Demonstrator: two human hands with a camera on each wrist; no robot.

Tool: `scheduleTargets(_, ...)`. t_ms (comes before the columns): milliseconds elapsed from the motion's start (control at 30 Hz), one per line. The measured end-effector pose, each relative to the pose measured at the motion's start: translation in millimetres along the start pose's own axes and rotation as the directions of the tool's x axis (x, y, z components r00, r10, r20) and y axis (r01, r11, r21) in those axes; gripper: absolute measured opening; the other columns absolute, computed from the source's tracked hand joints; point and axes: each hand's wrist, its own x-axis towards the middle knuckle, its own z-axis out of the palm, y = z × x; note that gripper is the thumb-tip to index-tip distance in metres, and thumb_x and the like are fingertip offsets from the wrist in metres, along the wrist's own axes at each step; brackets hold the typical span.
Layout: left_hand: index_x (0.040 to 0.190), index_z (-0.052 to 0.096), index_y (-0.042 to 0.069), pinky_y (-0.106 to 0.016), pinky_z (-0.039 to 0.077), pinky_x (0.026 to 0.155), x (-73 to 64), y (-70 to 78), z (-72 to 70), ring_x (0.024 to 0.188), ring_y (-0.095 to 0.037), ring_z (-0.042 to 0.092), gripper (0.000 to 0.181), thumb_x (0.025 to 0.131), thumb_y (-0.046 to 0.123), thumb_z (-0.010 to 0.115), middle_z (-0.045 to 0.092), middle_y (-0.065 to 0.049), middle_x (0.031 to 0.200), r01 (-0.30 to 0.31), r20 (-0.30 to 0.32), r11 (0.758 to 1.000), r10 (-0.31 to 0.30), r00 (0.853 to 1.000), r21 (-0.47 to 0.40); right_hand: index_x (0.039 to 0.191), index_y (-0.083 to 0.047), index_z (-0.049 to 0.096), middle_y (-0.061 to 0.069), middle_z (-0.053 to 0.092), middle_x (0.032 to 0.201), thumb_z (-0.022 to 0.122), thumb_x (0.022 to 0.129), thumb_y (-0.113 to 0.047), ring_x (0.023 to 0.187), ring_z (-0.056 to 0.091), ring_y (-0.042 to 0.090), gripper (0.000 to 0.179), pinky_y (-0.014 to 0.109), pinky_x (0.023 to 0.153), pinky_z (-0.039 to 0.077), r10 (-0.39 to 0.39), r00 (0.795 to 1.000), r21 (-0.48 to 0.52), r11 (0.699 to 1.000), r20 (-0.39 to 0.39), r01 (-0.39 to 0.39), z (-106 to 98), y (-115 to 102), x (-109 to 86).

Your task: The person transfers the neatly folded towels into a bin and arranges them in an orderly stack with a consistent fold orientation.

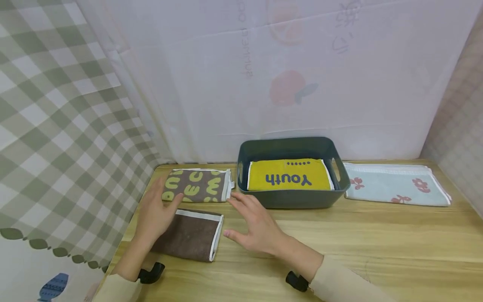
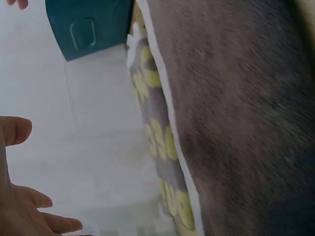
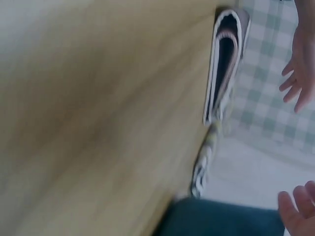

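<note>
- Wood-grain desk (image 1: 358, 235) fills the head view, with a pale printed sheet behind it and a green checked cloth hanging at the left.
- Head view: the left hand (image 1: 156, 214) lies flat, fingers straight, on the left part of a folded brown towel (image 1: 194, 235) near the desk's front left corner; its white-trimmed folded edge faces right and its long axis runs left to right.
- Just beyond it lies a folded brown towel with yellow letters (image 1: 200, 186), also lying left to right.
- The right hand (image 1: 256, 228) hovers just right of the brown towel, fingers spread and holding nothing.
- A dark teal bin (image 1: 290, 199) stands at the back of the desk with a folded yellow towel (image 1: 288, 175) printed "Youth" inside; a pale blue towel with red flowers (image 1: 394, 188) lies flat on the desk to its right.
- Left wrist view: blurred, it shows the brown towel's nap (image 2: 236, 113) close up, its white trim, the lettered towel's edge (image 2: 162, 142) beyond, and a corner of the bin (image 2: 88, 24).
- Right wrist view: only here do the brown towel's stacked layers (image 3: 224, 64) show edge-on, with the bin's rim (image 3: 221, 219) below.
</note>
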Motion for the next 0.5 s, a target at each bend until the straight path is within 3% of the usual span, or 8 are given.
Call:
scheduleTargets(67,0.164,0.019,-0.004,-0.068,0.024,0.118,-2.4,-7.9,-1.9,0.152,-0.051,0.024,0.094,0.104,0.056,0.058,0.022,-0.028,0.169,0.031,0.02,0.999,-0.032,0.999,0.006,0.151,-0.003,0.053,0.013,0.049,0.156,0.078,0.091,-0.044,0.14,0.047,0.033,0.076,0.054,0.109,0.046,0.077,0.996,0.022,0.997,0.055,-0.078,8.3,-4.7,0.9)
scheduleTargets(167,0.165,0.008,-0.005,-0.069,0.025,0.117,-4.9,-19.5,-6.0,0.152,-0.053,0.022,0.102,0.103,0.061,0.055,0.018,-0.031,0.168,0.11,0.086,0.994,-0.109,0.99,-0.005,0.152,-0.004,0.052,0.014,0.049,0.155,0.076,0.092,-0.048,0.141,0.046,0.033,0.078,0.056,0.11,0.044,0.21,0.969,0.034,0.976,0.128,-0.215,21.2,-8.2,2.7)
scheduleTargets(333,0.163,-0.009,-0.005,-0.069,0.022,0.118,-5.3,-36.3,-12.3,0.152,-0.055,0.014,0.112,0.102,0.068,0.05,0.005,-0.035,0.168,0.233,0.236,0.973,-0.223,0.946,-0.013,0.155,-0.003,0.048,0.02,0.048,0.156,0.072,0.092,-0.06,0.146,0.042,0.042,0.089,0.058,0.117,0.036,0.391,0.896,0.023,0.915,0.21,-0.404,40.2,-8.4,5.3)
scheduleTargets(400,0.162,-0.008,-0.007,-0.068,0.022,0.119,-4.5,-42.0,-12.4,0.152,-0.055,0.014,0.111,0.103,0.066,0.051,0.005,-0.037,0.167,0.258,0.269,0.966,-0.247,0.931,-0.006,0.154,-0.001,0.048,0.021,0.048,0.156,0.071,0.091,-0.066,0.146,0.041,0.044,0.093,0.058,0.118,0.034,0.438,0.869,-0.004,0.894,0.23,-0.449,46.3,-7.9,6.0)
scheduleTargets(500,0.161,-0.002,-0.013,-0.067,0.022,0.119,-3.2,-50.1,-11.0,0.151,-0.057,0.016,0.106,0.104,0.059,0.053,0.01,-0.041,0.164,0.286,0.296,0.958,-0.28,0.913,0.024,0.149,0.002,0.053,0.024,0.049,0.155,0.07,0.088,-0.071,0.146,0.041,0.045,0.097,0.057,0.118,0.035,0.478,0.846,-0.054,0.876,0.235,-0.48,53.4,-7.5,8.0)
